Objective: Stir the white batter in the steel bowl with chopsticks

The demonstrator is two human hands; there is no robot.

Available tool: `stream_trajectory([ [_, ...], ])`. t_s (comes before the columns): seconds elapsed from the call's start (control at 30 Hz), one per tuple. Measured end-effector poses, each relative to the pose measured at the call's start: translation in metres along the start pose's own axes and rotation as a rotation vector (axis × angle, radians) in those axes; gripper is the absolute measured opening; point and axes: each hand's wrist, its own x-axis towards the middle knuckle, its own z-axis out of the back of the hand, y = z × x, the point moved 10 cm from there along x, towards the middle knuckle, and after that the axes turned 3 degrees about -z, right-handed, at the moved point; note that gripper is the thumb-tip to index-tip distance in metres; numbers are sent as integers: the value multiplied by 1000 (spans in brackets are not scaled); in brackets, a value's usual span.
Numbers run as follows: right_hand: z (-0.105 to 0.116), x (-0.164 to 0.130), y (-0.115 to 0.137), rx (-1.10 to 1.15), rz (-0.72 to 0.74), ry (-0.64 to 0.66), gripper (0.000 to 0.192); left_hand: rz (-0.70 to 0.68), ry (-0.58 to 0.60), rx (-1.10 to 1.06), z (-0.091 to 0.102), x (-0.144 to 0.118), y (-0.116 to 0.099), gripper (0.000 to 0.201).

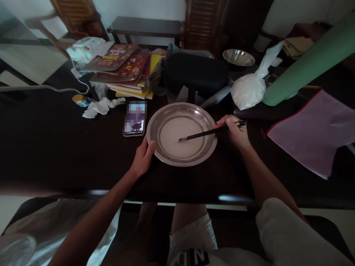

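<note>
Two bare forearms reach forward over the near edge of a dark table (55, 147). Left hand (142, 159) cups the near-left rim of one round metal plate (155, 127), fingers curled against it. Right hand (235, 131) is closed around a dark pair of chopsticks (206, 133), whose tips rest in the thin whitish layer at the plate's middle. The plate sits near the table's centre, toward the near edge. One phone (135, 120) lies just beyond the plate's left side, screen lit. Farther back: one stack of several books (122, 70), covers red, writing too small to read; one black case (196, 74); one tied white plastic bag (249, 90); one metal bowl (238, 57); one small jar (80, 99) by crumpled tissue (97, 107).
</note>
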Motion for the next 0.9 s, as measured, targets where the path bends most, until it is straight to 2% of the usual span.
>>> stream_trajectory([
  [0.17, 9, 0, 1, 20, 9, -86, 40, -8, 2, -12, 0, 0, 0, 85],
  [0.33, -2, -1, 2, -13, 3, 10, 38, -7, 4, -3, 0, 0, 1, 83],
  [0.5, 6, -1, 4, 25, 21, -74, 38, -3, -2, -12, 0, 0, 1, 85],
  [0.67, -3, 0, 3, -5, 5, 6, 40, 12, -10, -20, 1, 0, 0, 85],
  [0.8, 7, 0, 4, 0, 2, -80, 43, 8, -3, -8, 1, 0, 0, 84],
  [0.9, 4, 0, 3, 6, -4, -47, 44, -4, -5, 0, 0, 0, 0, 84],
])
